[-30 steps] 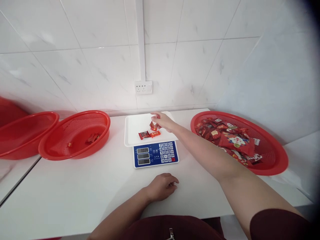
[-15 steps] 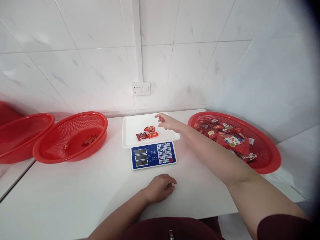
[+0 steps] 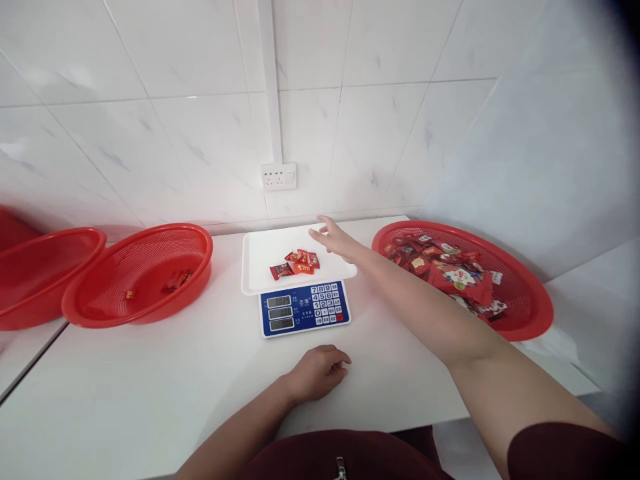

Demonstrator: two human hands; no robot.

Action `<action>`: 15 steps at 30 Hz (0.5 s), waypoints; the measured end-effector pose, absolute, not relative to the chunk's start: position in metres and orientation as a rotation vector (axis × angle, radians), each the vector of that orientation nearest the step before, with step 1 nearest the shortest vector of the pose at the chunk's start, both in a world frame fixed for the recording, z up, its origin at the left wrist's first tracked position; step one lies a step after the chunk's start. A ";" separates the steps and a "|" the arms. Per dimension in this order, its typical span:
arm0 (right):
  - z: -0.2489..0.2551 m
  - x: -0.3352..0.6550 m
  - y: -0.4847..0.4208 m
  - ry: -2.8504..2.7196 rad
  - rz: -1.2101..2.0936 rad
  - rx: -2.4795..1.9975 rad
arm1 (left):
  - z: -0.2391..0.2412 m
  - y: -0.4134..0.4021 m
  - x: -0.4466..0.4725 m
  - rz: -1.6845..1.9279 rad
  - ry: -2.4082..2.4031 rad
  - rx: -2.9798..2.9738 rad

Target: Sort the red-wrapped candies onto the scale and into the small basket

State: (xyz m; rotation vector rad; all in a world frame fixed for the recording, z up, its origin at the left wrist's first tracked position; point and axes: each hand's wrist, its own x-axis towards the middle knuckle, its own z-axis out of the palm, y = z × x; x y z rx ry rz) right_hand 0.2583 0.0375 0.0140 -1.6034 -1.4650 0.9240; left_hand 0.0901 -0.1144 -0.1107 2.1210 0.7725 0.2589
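Observation:
My right hand (image 3: 334,241) hovers over the right side of the scale's white tray (image 3: 257,250), fingers spread with nothing in them. Several small wrapped candies (image 3: 303,268), red, orange and dark, lie in a loose cluster on the tray, left of that hand. Below the tray, the blue panel of the digital scale (image 3: 305,325) shows number keys and three small displays. My left hand (image 3: 319,372) rests on the table in front of the scale, loosely curled and empty, with a gap between thumb and forefinger.
On the right, a red basket (image 3: 543,313) holds many wrapped candies and a larger red packet (image 3: 461,280). A red basket (image 3: 83,307) at left has a few candies in it; another red basket (image 3: 40,241) stands beyond it. A wall socket (image 3: 279,177) is behind the scale.
My right hand has let go of a red candy, which now lies with the others on the tray. Its fingers have opened. The left hand stays in place.

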 end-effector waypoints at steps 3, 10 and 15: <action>0.014 0.262 0.036 -1.389 0.925 -1.594 | -0.110 -0.114 0.090 0.256 0.783 2.115; 0.020 0.321 -0.003 -1.412 0.706 -1.642 | -0.112 -0.113 0.089 0.273 0.784 2.082; 0.027 0.412 -0.047 -1.451 0.539 -1.885 | -0.116 -0.112 0.091 0.302 0.824 2.083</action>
